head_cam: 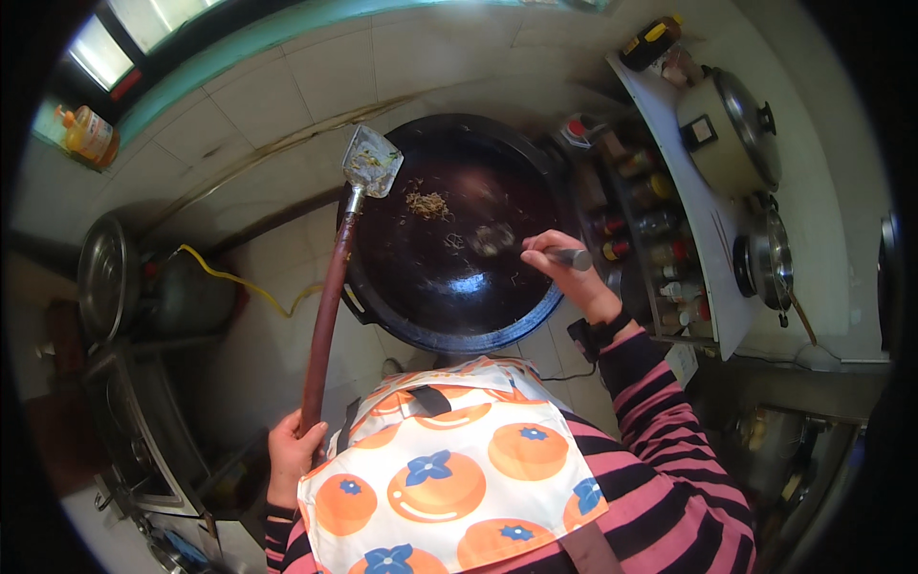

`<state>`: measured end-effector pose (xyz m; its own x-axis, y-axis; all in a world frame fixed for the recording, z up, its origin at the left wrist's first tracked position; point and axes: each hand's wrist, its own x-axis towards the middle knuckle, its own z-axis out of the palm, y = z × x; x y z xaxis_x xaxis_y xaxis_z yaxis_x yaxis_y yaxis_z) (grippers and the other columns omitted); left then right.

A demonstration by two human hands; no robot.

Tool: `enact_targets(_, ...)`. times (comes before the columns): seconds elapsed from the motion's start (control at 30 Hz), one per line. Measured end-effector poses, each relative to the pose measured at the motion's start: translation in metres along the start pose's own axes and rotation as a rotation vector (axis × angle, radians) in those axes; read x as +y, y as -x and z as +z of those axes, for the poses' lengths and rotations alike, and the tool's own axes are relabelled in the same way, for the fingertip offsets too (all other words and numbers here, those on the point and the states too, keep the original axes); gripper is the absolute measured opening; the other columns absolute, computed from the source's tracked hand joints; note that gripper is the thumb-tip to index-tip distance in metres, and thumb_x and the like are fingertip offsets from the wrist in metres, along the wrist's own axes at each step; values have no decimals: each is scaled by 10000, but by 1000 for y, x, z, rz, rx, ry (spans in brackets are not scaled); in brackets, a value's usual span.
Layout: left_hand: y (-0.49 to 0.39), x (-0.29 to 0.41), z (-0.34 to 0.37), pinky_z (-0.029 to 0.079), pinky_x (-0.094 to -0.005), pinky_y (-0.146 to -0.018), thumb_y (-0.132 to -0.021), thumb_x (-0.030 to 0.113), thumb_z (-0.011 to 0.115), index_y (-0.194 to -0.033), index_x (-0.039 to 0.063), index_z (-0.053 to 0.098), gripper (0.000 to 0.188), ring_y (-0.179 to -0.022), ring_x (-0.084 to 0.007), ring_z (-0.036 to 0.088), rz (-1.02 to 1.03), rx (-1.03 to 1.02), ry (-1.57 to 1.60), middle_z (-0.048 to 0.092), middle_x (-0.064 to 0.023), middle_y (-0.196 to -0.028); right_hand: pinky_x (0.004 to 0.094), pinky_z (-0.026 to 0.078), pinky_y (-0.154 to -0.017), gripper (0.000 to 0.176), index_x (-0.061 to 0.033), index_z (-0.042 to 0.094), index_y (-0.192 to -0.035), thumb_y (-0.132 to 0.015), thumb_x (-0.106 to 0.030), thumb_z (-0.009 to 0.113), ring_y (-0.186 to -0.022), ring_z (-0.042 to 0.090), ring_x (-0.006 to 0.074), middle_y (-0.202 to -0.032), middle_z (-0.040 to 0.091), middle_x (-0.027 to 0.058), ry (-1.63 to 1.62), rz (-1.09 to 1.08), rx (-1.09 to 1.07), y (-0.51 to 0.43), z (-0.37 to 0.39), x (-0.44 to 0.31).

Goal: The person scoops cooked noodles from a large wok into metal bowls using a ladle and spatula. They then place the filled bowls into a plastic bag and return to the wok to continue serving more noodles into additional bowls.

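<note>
A large dark wok (430, 287) stands before me. On its inner surface lies a small heap of shredded food (427, 205), with thin strands scattered around it. My left hand (295, 441) grips the lower end of the long wooden handle of a wok shovel (328, 316). The shovel's square metal blade, with food scraps stuck to it, is raised at the wok's left rim. Over the wok's right side, my right hand (566, 269) holds a utensil by its metal handle (570, 257). The utensil's far end is blurred, so I cannot tell its kind.
Right of the wok, a shelf holds several bottles and jars (670, 252). Above it, a white counter (667, 143) carries a lidded cooker (724, 136) and a metal pot (771, 262). A yellow hose (244, 281) and a metal basin (107, 280) are at left.
</note>
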<state>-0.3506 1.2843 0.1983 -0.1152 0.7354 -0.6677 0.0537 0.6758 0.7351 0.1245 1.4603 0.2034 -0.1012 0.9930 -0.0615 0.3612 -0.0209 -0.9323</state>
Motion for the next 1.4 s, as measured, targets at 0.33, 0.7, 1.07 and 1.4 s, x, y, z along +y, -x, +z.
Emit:
enact_targets(0.33,12,11,12,399,-217,-484,-893,19,703,-1032,-8,654,150,-529,-50,514,-18,14,35,578,30,-682,315,523,-892,110,-18,701,-920,-852,-46,783,-1009,650,167,-1027,717,76,0,64,-47,40,-59,-2)
enact_targets(0.7,13,16,13,431,-210,-510,-897,63,720,-1005,6,655,138,-541,-52,531,8,40,-18,594,28,-697,288,484,-906,127,-21,659,-927,-877,-77,761,-1011,617,151,-1158,691,97,-153,-26,72,-6,16,39)
enact_targets(1.07,5,8,17,423,-218,-504,-875,21,717,-1065,-19,664,201,-539,-58,533,2,22,39,604,14,-690,290,508,-732,162,1,646,-912,-834,-41,782,-783,612,126,-841,682,66,217,100,-80,44,-44,-60)
enact_targets(1.4,2,6,26,413,-215,-486,-880,39,724,-1009,1,654,151,-531,-50,521,4,36,45,589,26,-696,305,517,-825,191,14,622,-927,-821,-28,775,-898,656,247,-1006,680,141,281,-217,-16,13,-26,0)
